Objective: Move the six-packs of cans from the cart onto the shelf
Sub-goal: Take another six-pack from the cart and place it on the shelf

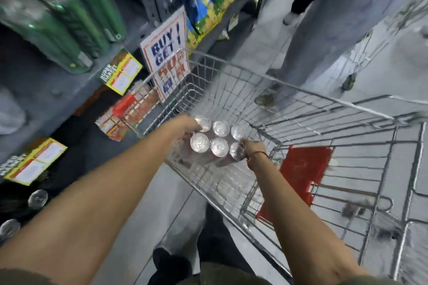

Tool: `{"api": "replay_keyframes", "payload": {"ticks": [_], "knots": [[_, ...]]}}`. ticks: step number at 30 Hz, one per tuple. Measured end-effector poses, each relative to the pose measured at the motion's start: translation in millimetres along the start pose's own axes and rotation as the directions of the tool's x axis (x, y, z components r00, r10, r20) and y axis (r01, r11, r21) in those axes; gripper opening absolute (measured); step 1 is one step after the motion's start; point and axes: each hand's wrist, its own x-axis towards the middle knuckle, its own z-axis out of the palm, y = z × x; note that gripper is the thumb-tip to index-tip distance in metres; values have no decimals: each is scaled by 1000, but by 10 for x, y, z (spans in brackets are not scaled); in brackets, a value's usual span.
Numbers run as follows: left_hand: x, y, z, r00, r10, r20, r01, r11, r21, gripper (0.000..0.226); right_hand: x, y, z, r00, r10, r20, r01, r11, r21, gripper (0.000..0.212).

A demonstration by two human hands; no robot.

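Two hands, left (188, 126) and right (253, 147), grip a six-pack (216, 140) in the cart (301, 109); next, a level lift toward the shelf (76, 90).

Wire cart (289, 109) standing on the grey floor (266, 37), its basket open at top. At about 9 o'clock from the cart, a grey metal shelf (69, 90) carries tall green can packs (58, 14) on its upper tier, with yellow price tags (122, 74) along its edge. A "BUY 1 GET 1" sign (166, 53) hangs at 11 o'clock from the cart.
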Motion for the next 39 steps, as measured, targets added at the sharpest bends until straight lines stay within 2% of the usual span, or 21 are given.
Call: {"api": "replay_keyframes", "payload": {"ticks": [3,6,9,12,14,17,18,20,23,26,28,30,33,36,39], "knots": [[-355,31,-368,994,48,-94,-60,990,-125,38,-220,-523,85,975,-219,-43,216,975,-59,24],[-746,53,-709,982,113,-151,-153,944,-291,16,-655,-1055,169,919,-392,-41,384,914,-128,19],[-1130,-13,-1049,955,166,-245,-259,870,-419,27,-1200,-1442,285,853,-522,6,518,846,-128,18],[-1537,-182,-1349,922,181,-341,-342,792,-505,14,-1648,-1642,484,775,-629,59,629,760,-164,19],[-1751,-383,-1579,884,187,-428,-409,753,-515,40,-1950,-1687,663,732,-674,98,681,719,-140,15],[-2074,-780,-1883,831,158,-533,-465,722,-512,42,-2410,-1654,1015,673,-724,151,739,669,-79,24],[-2174,-937,-1961,832,138,-538,-462,710,-532,41,-2555,-1615,1140,649,-738,184,759,645,-91,25],[-2378,-1274,-2085,823,102,-559,-467,681,-564,20,-2861,-1496,1393,607,-757,243,792,602,-103,15],[-2686,-1816,-2226,778,13,-629,-495,629,-599,11,-3233,-1240,1814,575,-753,321,808,584,-79,22],[-3000,-2362,-2309,713,-125,-689,-517,569,-639,11,-3593,-925,2286,550,-729,408,814,577,-67,22],[-3146,-2735,-2362,671,-223,-708,-510,553,-658,41,-3842,-706,2559,545,-700,460,807,588,-62,28],[-3303,-3068,-2391,625,-298,-721,-522,527,-671,54,-4066,-491,2819,537,-663,522,797,601,-56,17],[-3461,-3508,-2438,573,-374,-729,-556,477,-681,49,-4395,-170,3144,498,-628,598,804,592,-49,17],[-3592,-3866,-2464,530,-449,-720,-561,451,-694,22,-4600,90,3490,473,-590,654,819,568,-81,20],[-3606,-4187,-2543,500,-515,-696,-539,443,-716,27,-4685,288,3860,475,-568,672,834,533,-138,17]]}}
